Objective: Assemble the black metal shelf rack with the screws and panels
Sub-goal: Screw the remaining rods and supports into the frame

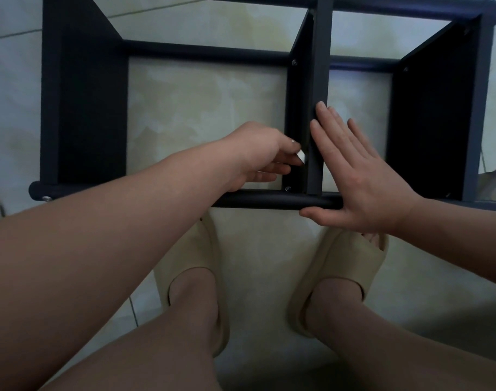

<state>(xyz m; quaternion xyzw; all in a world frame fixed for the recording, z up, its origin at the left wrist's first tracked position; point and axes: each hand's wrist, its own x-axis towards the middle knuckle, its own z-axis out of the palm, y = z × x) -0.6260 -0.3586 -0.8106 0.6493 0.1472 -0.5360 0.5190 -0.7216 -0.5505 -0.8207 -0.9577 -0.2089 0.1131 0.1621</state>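
Hands point(258, 158) point(362, 179) on panel point(322, 66); left, white bit point(301, 157).

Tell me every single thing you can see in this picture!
shelf rack: one, black, lying on the floor
panels: three, black, left, middle and right in the rack
screws: several, silver, at panel corners and one tube end
small white piece: one, white, beside the middle panel
floor: pale tiles, under everything
slippers: two, cream, before the rack
feet: two, in the slippers
left grip: one hand, pinches the small white piece
right grip: one hand, flat against the middle panel's edge and front tube
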